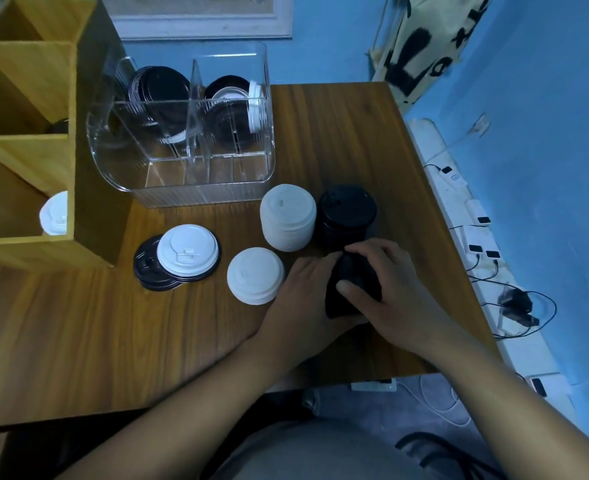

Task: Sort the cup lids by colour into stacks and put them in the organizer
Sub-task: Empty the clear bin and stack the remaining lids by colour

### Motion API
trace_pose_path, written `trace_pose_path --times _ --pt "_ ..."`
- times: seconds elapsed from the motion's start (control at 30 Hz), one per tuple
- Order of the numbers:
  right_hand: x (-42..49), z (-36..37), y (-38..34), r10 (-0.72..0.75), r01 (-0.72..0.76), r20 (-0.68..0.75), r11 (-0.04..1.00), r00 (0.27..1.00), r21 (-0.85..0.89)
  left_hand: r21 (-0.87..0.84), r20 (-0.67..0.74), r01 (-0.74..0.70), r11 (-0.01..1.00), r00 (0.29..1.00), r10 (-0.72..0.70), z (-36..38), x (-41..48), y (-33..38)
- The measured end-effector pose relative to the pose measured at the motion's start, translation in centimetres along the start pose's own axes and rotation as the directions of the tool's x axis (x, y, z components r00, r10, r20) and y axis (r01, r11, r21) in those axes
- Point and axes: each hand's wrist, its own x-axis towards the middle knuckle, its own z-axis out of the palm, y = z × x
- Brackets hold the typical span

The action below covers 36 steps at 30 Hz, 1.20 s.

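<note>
At the near right of the brown wood-grain counter [78, 323], about four o'clock from its middle, the left hand [303, 299] and right hand [390, 296] both grip a short stack of black plastic cup lids [353, 271]. The left fingers curl round its nine o'clock side, while the right thumb presses its front and the right fingers arch over the top. Thin moulded plastic like this should be very light, slightly springy and smooth, so nested lids may slide or splay. I would hold the stack by its rims from opposite sides with a gentle squeeze, not by the top lid alone. Just at nine o'clock of the hands sits a low stack of white plastic lids [255, 275]. Further that way a loose white lid [187, 249] lies on a few flat black lids [147, 268]. At twelve o'clock stand a tall white lid stack [287, 218] and a tall black lid stack [348, 216], close side by side. Beyond, at eleven o'clock, the clear plastic divided organizer [199, 192] holds black and white lids in its far compartments, beside a wooden compartment box [88, 150].
</note>
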Motion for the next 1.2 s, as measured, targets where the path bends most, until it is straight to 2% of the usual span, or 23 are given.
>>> trace_pose_path --times 0.2,0.53,0.7,0.77,0.83,0.9,0.97,1.03,1.1,1.2 --pt "-0.4 0.2 0.4 -0.034 0.035 -0.028 0.999 0.999 0.037 0.005 0.012 0.012 1.000 1.000 -0.012 0.1 0.2 -0.1" --pt "0.1 0.0 0.5 -0.116 0.121 0.035 0.976 0.993 -0.183 0.038 -0.010 -0.031 0.999 0.999 0.032 0.2 0.0 -0.1" --pt "-0.2 0.2 0.7 -0.126 0.121 -0.017 0.978 0.992 -0.170 -0.011 0.018 -0.022 1.000 1.000 0.022 -1.1 -1.2 0.3" --pt "-0.4 0.2 0.9 -0.125 0.120 -0.029 0.982 0.992 -0.143 -0.012 -0.034 -0.036 0.999 0.999 0.036 -3.2 -2.2 0.2" --pt "-0.6 0.2 1.0 -0.142 0.135 -0.044 0.982 0.989 -0.132 0.034 -0.162 -0.048 0.998 0.985 0.053 -6.3 -2.9 -0.7" --pt "-0.8 0.1 1.0 -0.155 0.146 -0.067 0.981 0.986 -0.130 0.150 -0.266 0.015 0.989 0.964 0.026 -9.8 -3.2 -2.5" --pt "-0.8 -0.2 0.8 -0.152 0.141 -0.075 0.980 0.985 -0.141 0.288 -0.285 0.134 0.948 0.957 -0.048 -13.1 -3.2 -4.7" --pt "-0.7 -0.6 0.5 -0.166 0.151 -0.082 0.975 0.983 -0.162 0.384 -0.219 0.235 0.893 0.963 -0.159 -15.3 -3.2 -6.9" --pt "-0.8 -0.8 0.5 -0.176 0.162 -0.069 0.973 0.982 -0.165 0.423 -0.133 0.277 0.863 0.961 -0.244 -16.3 -3.3 -8.2" --pt "-1.0 -0.8 0.6 -0.160 0.153 -0.036 0.979 0.986 -0.138 0.422 -0.076 0.277 0.863 0.960 -0.271 -16.3 -3.4 -9.0"
